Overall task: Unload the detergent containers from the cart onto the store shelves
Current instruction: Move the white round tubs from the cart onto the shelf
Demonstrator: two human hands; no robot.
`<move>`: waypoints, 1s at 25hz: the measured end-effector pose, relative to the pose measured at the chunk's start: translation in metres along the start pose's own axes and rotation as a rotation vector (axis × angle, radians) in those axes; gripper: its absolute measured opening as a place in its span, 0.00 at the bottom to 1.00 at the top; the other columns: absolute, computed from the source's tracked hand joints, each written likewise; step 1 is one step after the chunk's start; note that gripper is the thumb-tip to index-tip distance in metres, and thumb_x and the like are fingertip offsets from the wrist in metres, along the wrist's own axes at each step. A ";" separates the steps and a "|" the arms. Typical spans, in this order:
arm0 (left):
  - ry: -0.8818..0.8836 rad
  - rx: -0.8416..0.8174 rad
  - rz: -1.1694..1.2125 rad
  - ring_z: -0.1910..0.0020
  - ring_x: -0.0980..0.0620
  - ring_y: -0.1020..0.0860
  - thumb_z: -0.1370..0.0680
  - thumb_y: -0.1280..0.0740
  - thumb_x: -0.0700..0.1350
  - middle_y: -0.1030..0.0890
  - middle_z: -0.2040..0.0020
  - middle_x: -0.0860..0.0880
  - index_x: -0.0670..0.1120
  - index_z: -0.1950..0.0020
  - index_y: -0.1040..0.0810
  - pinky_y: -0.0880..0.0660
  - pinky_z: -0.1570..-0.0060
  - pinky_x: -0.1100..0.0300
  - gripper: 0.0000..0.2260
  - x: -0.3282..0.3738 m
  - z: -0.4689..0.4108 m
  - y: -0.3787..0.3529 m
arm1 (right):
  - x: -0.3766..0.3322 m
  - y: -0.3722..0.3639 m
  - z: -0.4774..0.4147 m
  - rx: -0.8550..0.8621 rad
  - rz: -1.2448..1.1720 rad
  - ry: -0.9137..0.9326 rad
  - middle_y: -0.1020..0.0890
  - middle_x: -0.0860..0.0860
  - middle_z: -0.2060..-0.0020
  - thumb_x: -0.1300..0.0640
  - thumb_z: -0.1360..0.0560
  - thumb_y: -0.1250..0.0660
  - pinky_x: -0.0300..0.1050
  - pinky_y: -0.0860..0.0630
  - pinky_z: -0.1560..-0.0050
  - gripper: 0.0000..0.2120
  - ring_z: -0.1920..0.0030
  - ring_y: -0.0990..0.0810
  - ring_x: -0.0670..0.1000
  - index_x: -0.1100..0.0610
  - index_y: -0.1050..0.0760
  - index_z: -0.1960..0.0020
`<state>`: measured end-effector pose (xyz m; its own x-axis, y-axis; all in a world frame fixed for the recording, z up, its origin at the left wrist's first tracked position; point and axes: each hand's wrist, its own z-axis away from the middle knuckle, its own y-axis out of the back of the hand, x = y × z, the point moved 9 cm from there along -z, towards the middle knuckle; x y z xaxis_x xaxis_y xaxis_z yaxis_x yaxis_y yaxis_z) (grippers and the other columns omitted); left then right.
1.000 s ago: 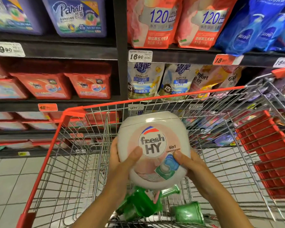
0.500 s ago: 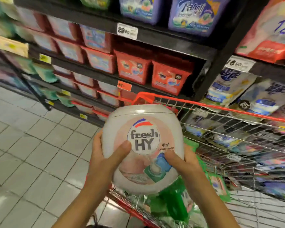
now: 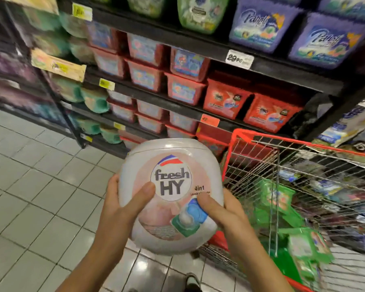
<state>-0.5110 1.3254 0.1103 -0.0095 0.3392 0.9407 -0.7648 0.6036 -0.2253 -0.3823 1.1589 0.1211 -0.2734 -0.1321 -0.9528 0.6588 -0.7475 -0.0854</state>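
Left of the cart [image 3: 282, 142], left hand [image 3: 122, 209] and right hand [image 3: 226, 216] clutch the pod tub [image 3: 171, 186] mid-carry, next up I'd say finding its slot on the shelves [image 3: 156, 101].

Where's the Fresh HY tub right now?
In the head view's centre, left hand and right hand grip the white tub over the floor, just left of the red cart.

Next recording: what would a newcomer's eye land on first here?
The round white fresh HY tub sits dead centre, gripped by the left hand and right hand. Right of it stands the red-rimmed wire cart holding green packs; behind, dark shelves carry red tubs and purple tubs.
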 end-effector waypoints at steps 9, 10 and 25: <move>-0.054 -0.147 -0.027 0.53 0.53 0.16 0.45 0.25 0.63 0.16 0.49 0.55 0.58 0.38 0.27 0.20 0.63 0.62 0.36 0.045 -0.081 -0.011 | -0.034 -0.017 -0.060 0.136 -0.077 0.082 0.15 0.55 0.49 0.38 0.44 0.22 0.46 0.20 0.56 0.35 0.50 0.15 0.57 0.54 0.22 0.41; -0.071 -0.147 -0.032 0.53 0.55 0.16 0.45 0.25 0.63 0.16 0.50 0.56 0.59 0.38 0.27 0.20 0.63 0.63 0.36 0.054 -0.095 -0.015 | -0.042 -0.018 -0.071 0.134 -0.086 0.106 0.15 0.54 0.49 0.39 0.42 0.23 0.44 0.20 0.56 0.32 0.49 0.15 0.56 0.52 0.21 0.42; -0.472 -0.478 -0.002 0.54 0.60 0.17 0.44 0.26 0.63 0.16 0.51 0.59 0.53 0.36 0.28 0.22 0.64 0.68 0.38 0.253 -0.215 -0.132 | -0.261 0.001 -0.150 0.309 -0.100 0.608 0.15 0.57 0.49 0.44 0.39 0.27 0.45 0.21 0.54 0.32 0.51 0.16 0.55 0.60 0.23 0.41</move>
<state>-0.2735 1.4868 0.3236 -0.3721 0.0512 0.9268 -0.3968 0.8939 -0.2086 -0.2057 1.2903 0.3263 0.1789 0.2682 -0.9466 0.3958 -0.9005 -0.1804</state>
